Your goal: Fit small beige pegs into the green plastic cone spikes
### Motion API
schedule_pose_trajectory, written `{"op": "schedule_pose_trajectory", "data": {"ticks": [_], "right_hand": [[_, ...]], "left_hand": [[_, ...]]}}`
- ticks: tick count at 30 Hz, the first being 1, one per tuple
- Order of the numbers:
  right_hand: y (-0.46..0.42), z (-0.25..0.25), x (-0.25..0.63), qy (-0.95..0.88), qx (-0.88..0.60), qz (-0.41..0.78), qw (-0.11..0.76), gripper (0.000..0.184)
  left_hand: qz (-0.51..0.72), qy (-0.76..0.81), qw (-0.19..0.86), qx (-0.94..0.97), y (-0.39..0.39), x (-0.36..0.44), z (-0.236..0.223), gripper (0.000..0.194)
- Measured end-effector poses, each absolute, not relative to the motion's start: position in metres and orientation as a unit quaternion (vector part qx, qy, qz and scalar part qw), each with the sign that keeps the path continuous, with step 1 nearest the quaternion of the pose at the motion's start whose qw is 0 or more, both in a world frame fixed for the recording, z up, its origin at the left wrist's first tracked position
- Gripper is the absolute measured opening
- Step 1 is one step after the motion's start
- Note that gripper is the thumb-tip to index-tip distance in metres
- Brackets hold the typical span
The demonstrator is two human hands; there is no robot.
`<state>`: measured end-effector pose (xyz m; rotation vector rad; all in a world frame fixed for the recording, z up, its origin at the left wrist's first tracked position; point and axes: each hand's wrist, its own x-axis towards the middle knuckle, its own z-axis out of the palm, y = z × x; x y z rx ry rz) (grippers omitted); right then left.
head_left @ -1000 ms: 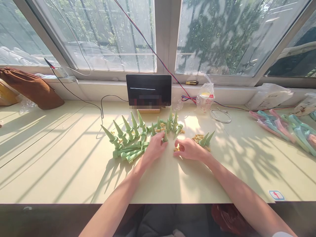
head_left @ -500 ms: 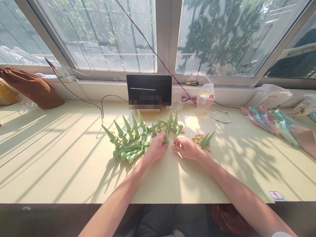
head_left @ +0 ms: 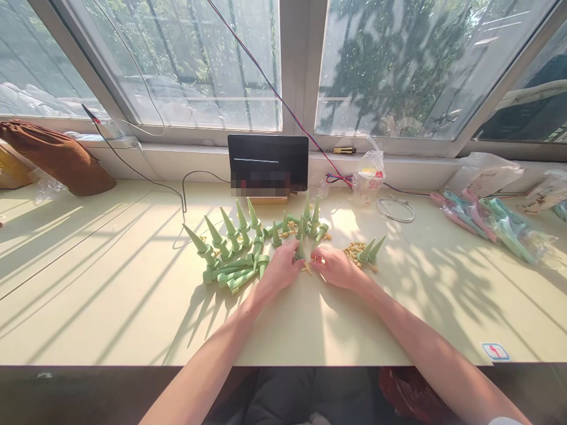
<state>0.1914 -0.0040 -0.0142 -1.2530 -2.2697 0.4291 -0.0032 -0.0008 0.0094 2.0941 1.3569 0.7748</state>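
Note:
My left hand (head_left: 284, 262) is closed around a small green plastic cone spike (head_left: 300, 248), which stands upright with its tip pointing up. Just to its right, my right hand (head_left: 332, 264) has its fingers curled together in a pinch; what is between the fingertips is hidden. Small yellow pegs (head_left: 306, 268) lie on the table between the two hands. Beyond my right hand sits a pile of similar yellow pieces (head_left: 354, 251), with two green cones (head_left: 372, 251) beside it. Left of my left hand are several standing green spikes (head_left: 230, 233) and several green tubes (head_left: 234, 276) lying down.
A dark tablet screen (head_left: 268, 162) stands at the back of the table (head_left: 133, 319). Behind the right side lie a plastic-wrapped cup (head_left: 370, 174), a coiled white cable (head_left: 396, 210) and bagged pink and green items (head_left: 482, 218). A brown bag (head_left: 66, 159) rests at far left.
My right hand has shifted slightly and its fingers have drawn closer together. Yellow pegs now show on the table between my hands. Another person's hand at the right has left the view.

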Motion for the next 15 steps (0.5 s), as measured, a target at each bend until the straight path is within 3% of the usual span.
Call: {"op": "schedule_pose_trajectory", "data": {"ticks": [8, 15], "right_hand": [[-0.0059, -0.0114, 0.1863, -0.809, -0.511, 0.155, 0.245, 0.017], [-0.0059, -0.0127, 0.1851, -0.810, -0.511, 0.138, 0.253, 0.008]], "left_hand": [[0.302, 0.498, 0.251, 0.773, -0.0006, -0.0025, 0.0077, 0.012], [0.308, 0.510, 0.242, 0.766, 0.0008, -0.0035, 0.0058, 0.017]]}}
